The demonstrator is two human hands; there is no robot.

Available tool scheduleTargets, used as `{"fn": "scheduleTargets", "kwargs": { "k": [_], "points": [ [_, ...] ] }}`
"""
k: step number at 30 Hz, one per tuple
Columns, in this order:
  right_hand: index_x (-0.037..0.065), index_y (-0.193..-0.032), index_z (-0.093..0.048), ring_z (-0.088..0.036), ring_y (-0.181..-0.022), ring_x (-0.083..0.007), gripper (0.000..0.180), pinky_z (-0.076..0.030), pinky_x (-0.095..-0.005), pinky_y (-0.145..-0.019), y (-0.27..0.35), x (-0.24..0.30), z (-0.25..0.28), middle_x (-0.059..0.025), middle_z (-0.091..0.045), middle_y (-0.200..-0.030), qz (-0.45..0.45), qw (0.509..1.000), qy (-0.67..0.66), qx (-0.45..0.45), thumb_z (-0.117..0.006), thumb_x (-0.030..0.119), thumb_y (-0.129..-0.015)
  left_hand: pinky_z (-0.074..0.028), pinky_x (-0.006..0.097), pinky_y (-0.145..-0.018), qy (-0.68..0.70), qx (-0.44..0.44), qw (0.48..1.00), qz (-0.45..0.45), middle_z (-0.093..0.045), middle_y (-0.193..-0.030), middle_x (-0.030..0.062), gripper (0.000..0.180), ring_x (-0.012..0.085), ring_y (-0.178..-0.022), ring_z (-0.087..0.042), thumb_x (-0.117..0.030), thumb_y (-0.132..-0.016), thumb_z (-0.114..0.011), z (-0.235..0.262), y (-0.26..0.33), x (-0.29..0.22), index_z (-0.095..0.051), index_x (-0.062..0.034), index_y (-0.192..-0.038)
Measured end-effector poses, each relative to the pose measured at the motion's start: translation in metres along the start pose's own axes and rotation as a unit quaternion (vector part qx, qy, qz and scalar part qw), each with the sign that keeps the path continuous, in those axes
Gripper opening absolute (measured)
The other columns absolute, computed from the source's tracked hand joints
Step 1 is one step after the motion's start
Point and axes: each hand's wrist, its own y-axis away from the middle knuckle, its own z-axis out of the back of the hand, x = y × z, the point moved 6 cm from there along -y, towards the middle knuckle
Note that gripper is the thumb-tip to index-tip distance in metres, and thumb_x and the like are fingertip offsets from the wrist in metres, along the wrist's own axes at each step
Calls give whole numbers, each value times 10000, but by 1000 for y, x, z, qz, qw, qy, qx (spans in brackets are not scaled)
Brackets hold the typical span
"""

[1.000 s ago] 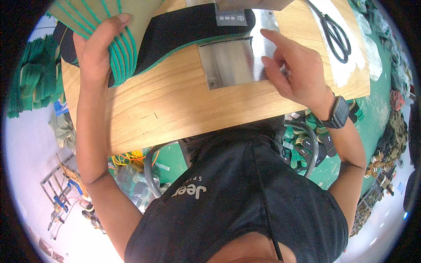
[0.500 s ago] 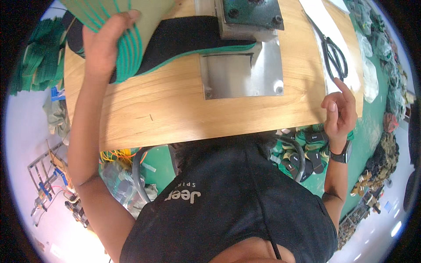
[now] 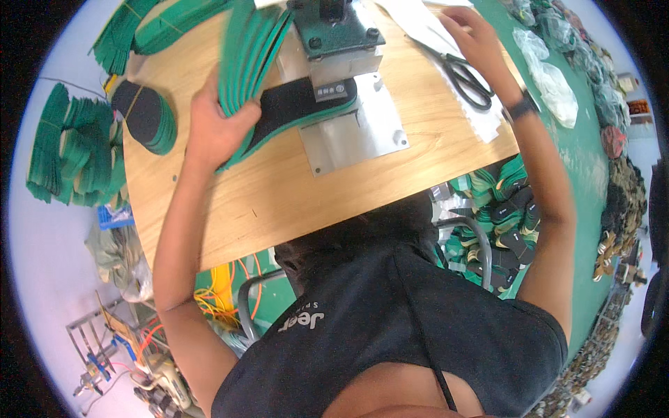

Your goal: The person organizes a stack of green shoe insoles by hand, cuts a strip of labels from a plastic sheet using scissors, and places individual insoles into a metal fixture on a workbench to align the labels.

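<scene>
Holding fanned green foam insoles (image 3: 254,66) in left fingers (image 3: 246,116), unclear what in right fingers (image 3: 463,16), with one long black-topped insole (image 3: 289,106) labelled and others seemingly waiting.

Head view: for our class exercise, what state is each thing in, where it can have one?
Left hand: gripping the green stack
Green stack: held tilted, layers fanned
Right hand: fingers bent, grip unclear
Black insole: lying flat, one end over the metal plate
Metal plate: flat on table
Scissors: lying on white sheet, apparently closed, not held
Black-topped pile: stacked, apparently banded
</scene>
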Motion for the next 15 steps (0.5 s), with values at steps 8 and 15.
{"fn": "scheduleTargets", "kwargs": {
  "k": [8, 15],
  "points": [
    [-21, -806, -616, -585, -762, -369, 408, -466, -432, -705, -94, -172, -96, -202, -628, -794, -91, 981, 173, 9, -742, 352, -697, -466, 301, -815, -17, 106, 994, -36, -613, -1021, 140, 718, 177, -900, -583, -222, -719, -726, -26, -7, -11, -395, -1, -1317],
    [-14, -709, -635, -590, -668, -355, 371, -452, -437, -630, -108, -171, -102, -184, -634, -719, -138, 988, 60, 31, -743, 334, -645, -267, 348, -1071, -36, -69, 985, -153, -474, -1333, 147, 540, 250, -1282, -389, -242, -880, -522, 21, 3, -10, -378, 2, -1340]
  ]
}}
